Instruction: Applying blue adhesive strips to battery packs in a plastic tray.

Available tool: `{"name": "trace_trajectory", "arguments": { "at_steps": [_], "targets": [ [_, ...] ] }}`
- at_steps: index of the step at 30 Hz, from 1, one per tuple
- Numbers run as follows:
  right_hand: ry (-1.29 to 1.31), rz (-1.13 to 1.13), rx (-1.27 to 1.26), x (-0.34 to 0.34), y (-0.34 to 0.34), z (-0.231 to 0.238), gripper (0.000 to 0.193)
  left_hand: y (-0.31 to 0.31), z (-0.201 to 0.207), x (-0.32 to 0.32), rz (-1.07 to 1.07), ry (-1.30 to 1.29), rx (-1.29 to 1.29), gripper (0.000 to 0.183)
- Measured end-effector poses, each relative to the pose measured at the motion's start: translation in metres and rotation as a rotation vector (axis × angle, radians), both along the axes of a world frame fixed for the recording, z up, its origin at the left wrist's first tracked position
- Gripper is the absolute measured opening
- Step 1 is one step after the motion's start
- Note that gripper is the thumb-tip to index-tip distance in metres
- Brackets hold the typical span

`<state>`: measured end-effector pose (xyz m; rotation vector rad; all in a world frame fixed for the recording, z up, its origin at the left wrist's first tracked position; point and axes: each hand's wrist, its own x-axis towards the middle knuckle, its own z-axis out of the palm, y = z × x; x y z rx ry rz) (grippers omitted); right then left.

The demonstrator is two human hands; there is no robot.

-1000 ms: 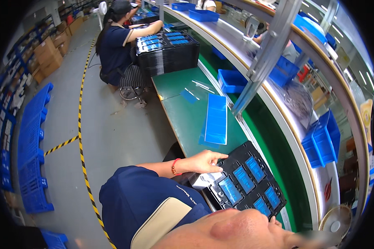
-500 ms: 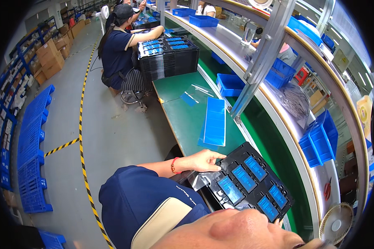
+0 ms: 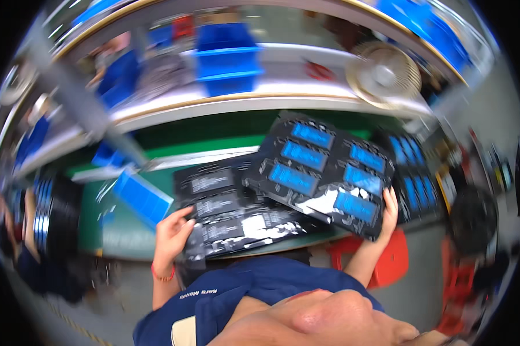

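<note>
A black plastic tray point(image 3: 335, 167) with several blue-faced rectangular pieces in its pockets is tilted over the bench, its right edge gripped by my right hand point(image 3: 389, 216). It partly overlaps a second black tray point(image 3: 245, 199) holding grey-black rectangular pieces, some under glossy clear film. At that lower tray's left edge is my left hand point(image 3: 172, 236), thumb and forefinger apart and nothing visibly held. Whether its fingertips touch the tray is too blurred to tell. A blue sheet point(image 3: 142, 196) divided into panels lies on the green bench, left of the lower tray.
More trays with blue pieces point(image 3: 418, 190) stand at the right. Blue bins point(image 3: 228, 63) and a round fan point(image 3: 384, 75) occupy the shelf behind. A metal post point(image 3: 93, 109) rises at the left. A red stool point(image 3: 390, 259) is below the bench; a co-worker sits far left.
The view has swung right to face the bench. The tray with blue pieces now sits to the right, showing the grey-black pieces beneath. My right hand has come into clear view.
</note>
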<state>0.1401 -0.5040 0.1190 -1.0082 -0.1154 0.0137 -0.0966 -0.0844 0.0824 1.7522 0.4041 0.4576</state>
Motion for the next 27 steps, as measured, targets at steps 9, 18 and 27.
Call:
{"name": "trace_trajectory", "arguments": {
  "at_steps": [9, 18, 27],
  "targets": [
    [-0.149, -0.602, 0.077, -0.027, -0.154, -0.033, 0.021, -0.028, 0.003, 0.044, -0.163, 0.116, 0.258, 0.027],
    [-0.118, -1.089, -0.004, 0.015, -0.201, -0.071, 0.021, -0.029, -0.004, 0.042, -0.077, 0.113, 0.374, 0.024],
    [0.219, -1.29, -0.743, 0.075, -0.184, -0.064, 0.061, -0.021, -0.019, 0.045, -0.039, 0.039, 0.206, 0.02]
  ]
}}
